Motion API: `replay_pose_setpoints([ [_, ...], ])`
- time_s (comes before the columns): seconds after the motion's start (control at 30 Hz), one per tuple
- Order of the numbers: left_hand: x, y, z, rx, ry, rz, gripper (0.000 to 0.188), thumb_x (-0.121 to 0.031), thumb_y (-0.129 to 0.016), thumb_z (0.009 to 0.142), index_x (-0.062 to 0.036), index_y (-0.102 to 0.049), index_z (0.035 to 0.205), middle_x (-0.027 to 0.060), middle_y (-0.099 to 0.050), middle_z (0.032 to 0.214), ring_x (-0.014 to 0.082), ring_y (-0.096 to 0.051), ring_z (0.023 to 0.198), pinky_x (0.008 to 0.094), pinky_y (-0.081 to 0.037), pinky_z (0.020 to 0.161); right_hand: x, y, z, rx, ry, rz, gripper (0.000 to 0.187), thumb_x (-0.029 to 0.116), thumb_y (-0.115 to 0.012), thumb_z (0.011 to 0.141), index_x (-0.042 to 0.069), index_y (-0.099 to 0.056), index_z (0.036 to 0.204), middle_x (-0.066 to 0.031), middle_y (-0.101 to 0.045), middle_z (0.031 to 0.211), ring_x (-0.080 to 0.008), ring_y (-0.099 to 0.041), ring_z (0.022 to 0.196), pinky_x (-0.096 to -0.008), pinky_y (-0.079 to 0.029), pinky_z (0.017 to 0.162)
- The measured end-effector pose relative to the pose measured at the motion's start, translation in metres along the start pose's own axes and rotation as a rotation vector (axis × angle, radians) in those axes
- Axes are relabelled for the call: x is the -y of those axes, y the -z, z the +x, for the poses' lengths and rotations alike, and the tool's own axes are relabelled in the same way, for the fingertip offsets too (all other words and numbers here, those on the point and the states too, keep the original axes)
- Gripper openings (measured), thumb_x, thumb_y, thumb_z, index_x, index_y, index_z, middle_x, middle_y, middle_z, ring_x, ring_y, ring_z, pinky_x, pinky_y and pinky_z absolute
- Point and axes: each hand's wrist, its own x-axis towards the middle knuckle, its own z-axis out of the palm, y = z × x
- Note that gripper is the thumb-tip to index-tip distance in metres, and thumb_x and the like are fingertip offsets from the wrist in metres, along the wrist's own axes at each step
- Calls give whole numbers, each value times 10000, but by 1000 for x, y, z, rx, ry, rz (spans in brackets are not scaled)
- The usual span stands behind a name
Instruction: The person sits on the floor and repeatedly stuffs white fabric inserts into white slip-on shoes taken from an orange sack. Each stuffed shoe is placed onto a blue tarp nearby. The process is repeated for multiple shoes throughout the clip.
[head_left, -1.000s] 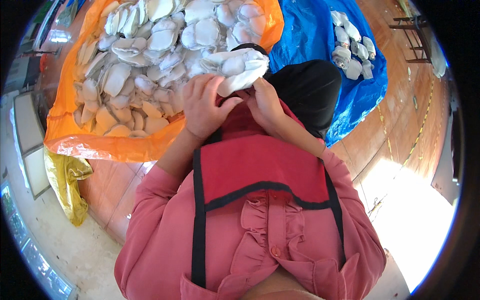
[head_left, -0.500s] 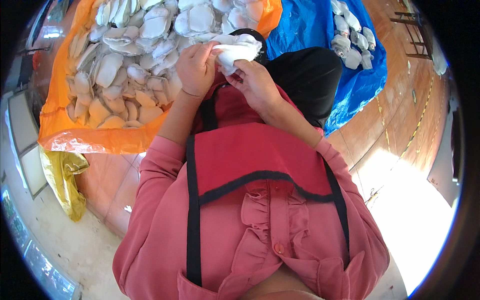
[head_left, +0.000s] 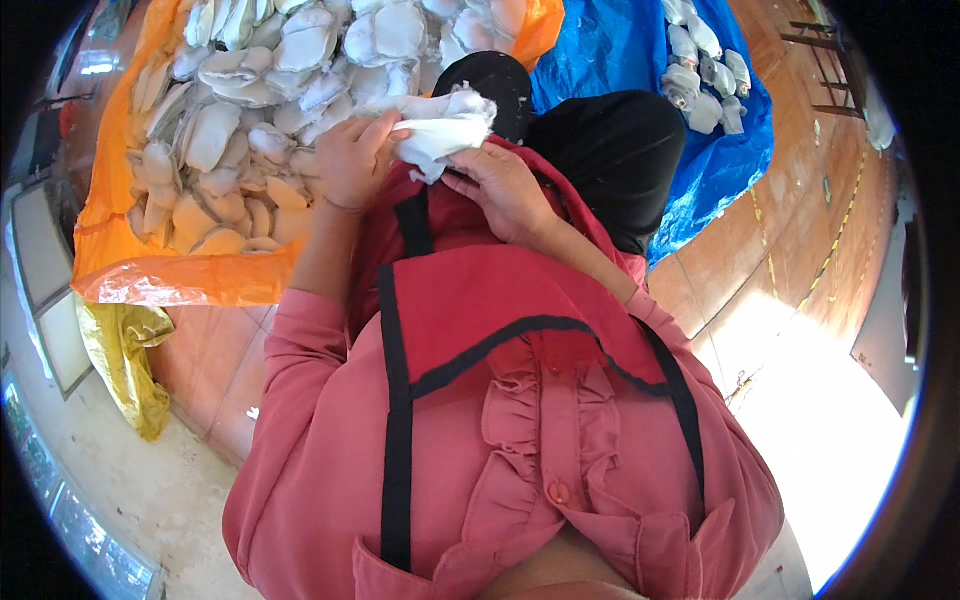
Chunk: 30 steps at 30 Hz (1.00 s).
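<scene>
A soft white padded piece (head_left: pixel 443 135) with fluffy, frayed edges is held up over my lap between both hands. My left hand (head_left: pixel 355 160) pinches its left end between thumb and fingers. At the lower right side, my right hand (head_left: pixel 500 190) grips the same piece, thumb on top and fingers curled beneath. Just beyond my left hand spreads a large heap of similar white rounded pads (head_left: pixel 285 80), lying in stacks on an orange plastic sheet (head_left: pixel 190 282). The exact kind of the held piece cannot be made out.
On a blue plastic sheet (head_left: pixel 620 50) to the right lie several small white bundles (head_left: pixel 705 75). My crossed legs in black trousers (head_left: pixel 620 150) sit between the two sheets. A yellow sack (head_left: pixel 125 360) lies at the left on the tiled floor (head_left: pixel 215 350).
Both hands have shifted a little left and toward me, carrying the white padded piece with them. My left hand has turned slightly, and both keep their hold.
</scene>
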Motion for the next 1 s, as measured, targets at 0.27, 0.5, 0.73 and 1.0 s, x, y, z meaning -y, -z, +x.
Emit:
replay_pose_setpoints([
  [0.27,-1,9,-4,42,-93,-26,213,-263,-739,817,-113,-686,959,70,-674,741,283,-639,637,389,-486,548,8,9,-2,11,-17,-361,237,233,-516,968,50,-624,1073,-19,-632,979,-120,-581,888,-276,-481,774],
  [0.5,-28,8,-6,101,115,81,264,-261,-719,825,-93,-674,1024,84,-682,969,274,-634,900,413,-489,767,8,22,12,-29,11,-356,175,208,-521,910,49,-591,930,3,-546,723,-110,-500,608,-289,-431,552],
  [0.73,-87,48,41,514,-112,-25,598,-108,-699,729,-115,-561,1311,64,-545,1380,254,-396,1373,509,-233,1158,3,20,40,26,697,-1318,262,214,-568,876,-30,-657,915,-187,-696,850,-322,-682,765,-413,-513,644],
  [1.0,-60,2,12,205,-254,152,427,-252,-733,743,-167,-629,1149,-23,-636,1170,194,-528,1239,600,-228,1119,2,12,14,16,438,-831,270,249,-590,879,0,-678,932,-191,-688,858,-274,-683,820,-389,-512,720],
])
